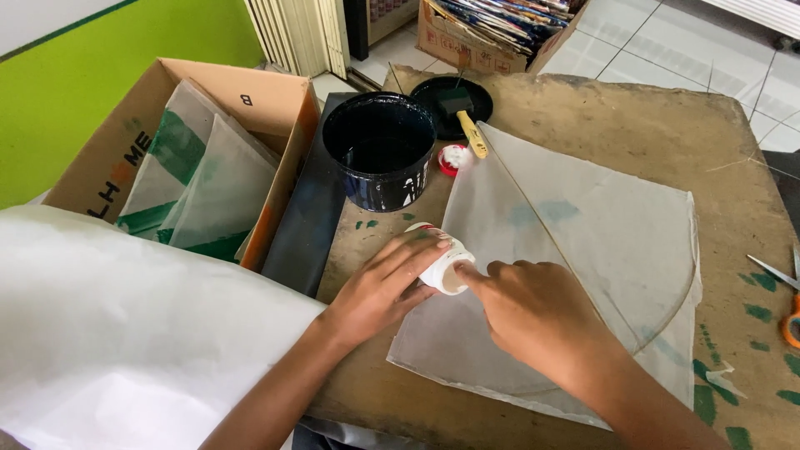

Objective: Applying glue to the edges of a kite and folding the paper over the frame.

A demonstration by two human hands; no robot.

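My left hand grips a small white jar, tilted on its side at the near left edge of a thin translucent paper sheet. My right hand rests on that sheet, its forefinger at the jar's open mouth. A thin stick runs diagonally across the sheet. The jar's red-and-white cap lies by a black paint bucket.
A brush with a pale handle rests on the bucket's black lid. A cardboard box of folded paper stands at the left. White paper covers the near left. Orange-handled scissors lie at the right edge of the wooden table.
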